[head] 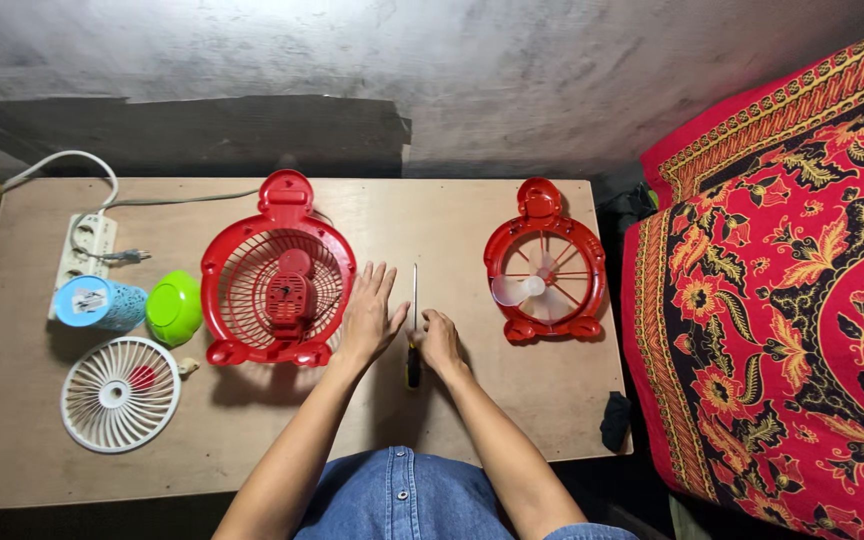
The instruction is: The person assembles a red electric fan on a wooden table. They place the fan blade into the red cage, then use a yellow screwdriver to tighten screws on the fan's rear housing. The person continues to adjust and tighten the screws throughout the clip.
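My right hand (441, 343) rests on the screwdriver (413, 330), which lies on the wooden table (512, 400) directly in front of me, between my two hands. The fingers are curled down over the dark handle end; whether they have closed around it or only touch it from above, I cannot tell. The thin metal shaft runs away from my fingertips toward the far edge of the table.

My left hand (369, 312) lies flat and spread, holding nothing, its palm on the table and its fingers just beside the red fan housing (277, 280). The screwdriver shaft lies just to the right of these fingers.

Handling judgement: the screwdriver appears light, stiff and narrow. The shaft is smooth and likely to roll or slip, so the handle is the correct place to grip, wrapped by thumb and fingers.

Well to the right of my right hand sits the red front grille with white blades (544, 262). Far left of my left hand are a white grille (120, 394), a green cap (173, 307), a blue cylinder (100, 303) and a power strip (85, 245).
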